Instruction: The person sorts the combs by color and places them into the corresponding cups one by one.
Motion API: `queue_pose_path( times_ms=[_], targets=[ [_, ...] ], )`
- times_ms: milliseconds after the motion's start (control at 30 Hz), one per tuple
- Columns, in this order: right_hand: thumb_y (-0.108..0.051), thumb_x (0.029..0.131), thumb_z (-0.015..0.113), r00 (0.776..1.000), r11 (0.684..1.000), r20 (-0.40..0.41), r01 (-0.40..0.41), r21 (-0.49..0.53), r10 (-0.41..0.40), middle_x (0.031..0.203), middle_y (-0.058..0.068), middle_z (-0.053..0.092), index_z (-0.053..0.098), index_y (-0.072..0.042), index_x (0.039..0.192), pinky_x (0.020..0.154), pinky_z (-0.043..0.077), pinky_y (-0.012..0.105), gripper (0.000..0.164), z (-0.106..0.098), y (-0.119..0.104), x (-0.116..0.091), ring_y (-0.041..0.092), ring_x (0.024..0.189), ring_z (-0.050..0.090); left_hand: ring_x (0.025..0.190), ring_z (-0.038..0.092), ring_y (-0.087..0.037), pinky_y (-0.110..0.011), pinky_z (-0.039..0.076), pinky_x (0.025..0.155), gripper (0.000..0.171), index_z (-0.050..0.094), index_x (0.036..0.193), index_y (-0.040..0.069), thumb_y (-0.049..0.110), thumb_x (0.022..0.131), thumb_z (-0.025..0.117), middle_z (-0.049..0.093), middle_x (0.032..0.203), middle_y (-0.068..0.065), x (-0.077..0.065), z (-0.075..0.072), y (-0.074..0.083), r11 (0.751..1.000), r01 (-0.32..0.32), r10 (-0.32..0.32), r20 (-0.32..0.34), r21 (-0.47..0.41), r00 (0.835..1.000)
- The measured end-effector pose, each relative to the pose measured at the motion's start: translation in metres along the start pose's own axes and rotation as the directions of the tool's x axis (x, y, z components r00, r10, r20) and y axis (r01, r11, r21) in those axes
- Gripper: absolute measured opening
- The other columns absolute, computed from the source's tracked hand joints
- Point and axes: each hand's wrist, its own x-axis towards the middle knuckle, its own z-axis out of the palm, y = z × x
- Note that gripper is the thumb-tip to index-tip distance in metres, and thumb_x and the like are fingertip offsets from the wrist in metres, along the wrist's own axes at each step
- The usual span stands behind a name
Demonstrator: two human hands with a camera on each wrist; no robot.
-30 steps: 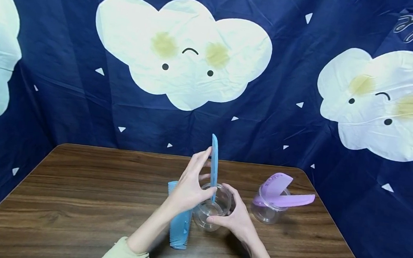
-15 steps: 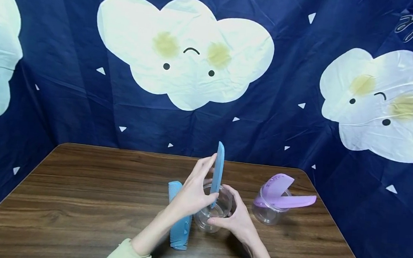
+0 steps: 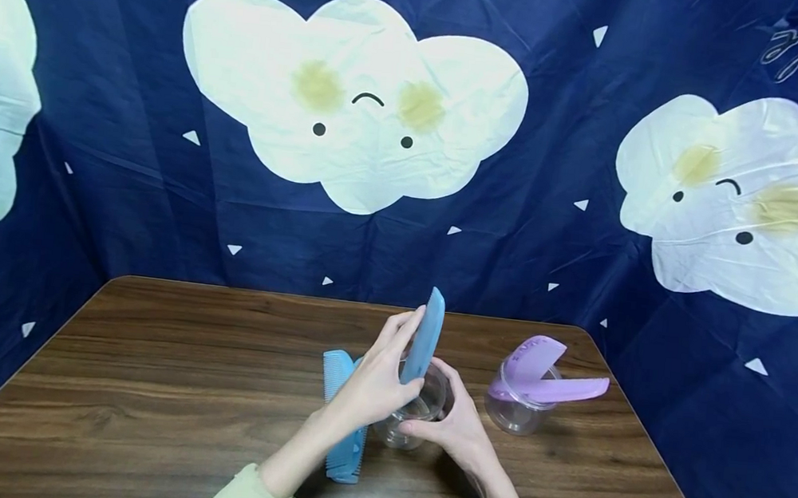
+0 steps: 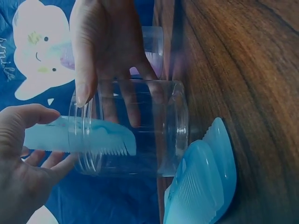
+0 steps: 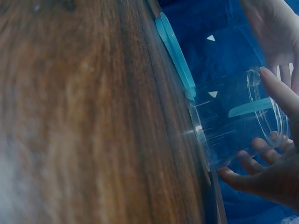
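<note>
My left hand [image 3: 373, 387] pinches a light blue comb [image 3: 428, 333] between thumb and fingers. The comb stands nearly upright, slightly tilted, over a clear plastic jar [image 3: 401, 437]. In the left wrist view, the comb's toothed end [image 4: 110, 135] reaches through the mouth of the jar [image 4: 161, 156] to about mid-depth, above the bottom. My right hand [image 3: 460, 425] grips the jar from the right, its thumb near the front and its fingers around the far side. More blue combs [image 3: 346, 459] lie overlapping on the table left of the jar, partly hidden by my left forearm.
To the right stands a second clear jar [image 3: 517, 417] with purple combs [image 3: 534, 357] leaning out of it. The wooden table [image 3: 162, 386] ends at a dark blue cloth backdrop [image 3: 117, 174] printed with clouds.
My left hand has moved right and down with the blue comb, which now sits lower in the jar and is turned to show more of its broad side. The right hand and jar stay put.
</note>
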Motion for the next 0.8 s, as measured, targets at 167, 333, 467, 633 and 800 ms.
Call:
queue_pose_path(
  times_ms=[167,333,467,633,800],
  targets=[
    [-0.01,0.075,0.091,1.0,1.0,0.001,-0.004,0.006,0.004,0.154,0.012,0.051,0.034,-0.018,0.157,0.113,0.047,0.051,0.101,0.001,0.002,-0.001,0.032,0.14,0.051,0.127,0.057,-0.02,-0.043,0.055,0.102,0.091,0.022,0.165,0.021,0.01,0.09,0.072,0.037,0.159,-0.001,-0.001,0.004,-0.002,0.999,0.018,-0.018,-0.004,0.044,1.0],
    [-0.012,0.074,0.092,0.999,0.999,-0.016,-0.031,-0.028,0.031,0.147,0.011,0.058,0.038,-0.015,0.154,0.11,0.049,0.035,0.096,0.001,0.003,-0.001,0.022,0.131,0.058,0.137,0.054,-0.021,-0.044,0.052,0.107,0.088,0.026,0.164,0.023,0.023,0.092,0.076,0.042,0.157,-0.001,0.0,0.004,-0.002,0.996,0.022,-0.019,-0.026,0.087,0.999],
    [-0.012,0.073,0.091,1.0,0.998,-0.022,-0.022,-0.061,0.02,0.142,0.009,0.062,0.043,-0.014,0.153,0.107,0.046,0.023,0.093,0.002,0.003,0.0,0.018,0.126,0.06,0.14,0.052,-0.023,-0.048,0.049,0.11,0.084,0.031,0.163,0.023,0.029,0.093,0.077,0.044,0.157,-0.004,0.0,-0.001,-0.003,0.996,0.003,0.005,-0.079,0.094,0.997],
    [-0.012,0.074,0.091,1.0,0.999,-0.007,-0.016,-0.051,0.015,0.145,0.016,0.059,0.04,-0.015,0.155,0.107,0.046,0.023,0.096,0.0,0.004,0.0,0.025,0.13,0.059,0.136,0.055,-0.025,-0.05,0.051,0.107,0.073,0.037,0.16,0.02,0.028,0.096,0.073,0.048,0.154,-0.005,-0.003,-0.011,-0.008,0.996,-0.007,0.017,-0.127,0.086,0.992],
    [-0.014,0.073,0.092,0.999,0.997,-0.025,-0.047,-0.058,0.046,0.145,0.021,0.058,0.038,-0.013,0.156,0.105,0.046,0.023,0.099,-0.001,0.003,-0.001,0.026,0.129,0.058,0.135,0.055,-0.028,-0.051,0.05,0.107,0.067,0.042,0.157,0.015,0.026,0.098,0.071,0.05,0.151,-0.006,-0.009,-0.02,-0.017,0.997,0.021,-0.011,-0.144,0.072,0.989]
  ],
)
